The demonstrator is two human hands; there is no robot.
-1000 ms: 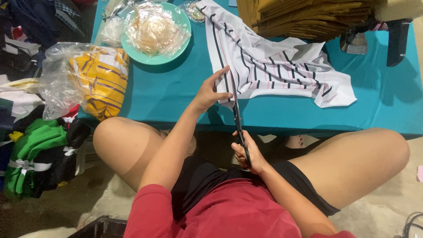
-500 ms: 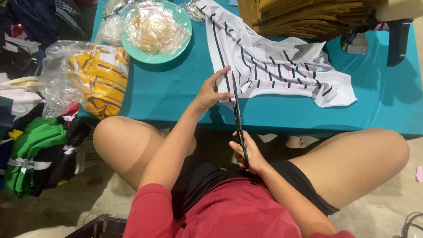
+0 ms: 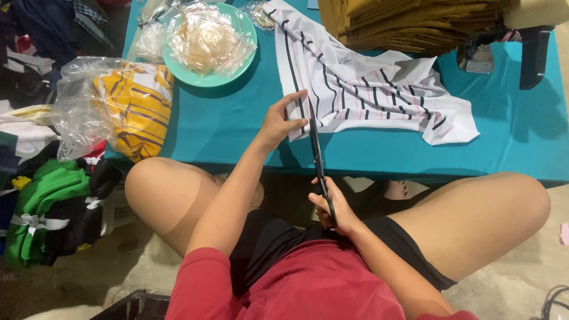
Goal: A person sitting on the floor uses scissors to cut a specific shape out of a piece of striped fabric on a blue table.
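The right hand [image 3: 333, 208] is closed in a firm grip on the handle end of a long dark tool [image 3: 317, 160], slim and straight like a pair of shears or a rule; which one is too thin to tell. The tool runs up and away from that grip to the near edge of the teal desk [image 3: 237, 124], its far tip meeting the left hand [image 3: 278, 123]. The left hand's grip is half open, thumb and fingers pinching the edge of the striped cloth [image 3: 367, 89] where the tip touches it.

The cloth is white with thin black and pink stripes, lying rumpled and spread on the desk beyond and to the right of the left grip. It looks light, soft and limp, so it would likely sag and slide unless pinched at a hem or held taut near the tool. The tool looks stiff and narrow, best held at its handle end.

Left of the left grip sit 1 round teal plate [image 3: 234, 74] of crinkly clear packets and a plastic bag of yellow striped fabric [image 3: 127, 106]. Beyond the cloth lies a stack of folded mustard fabric [image 3: 415, 24].
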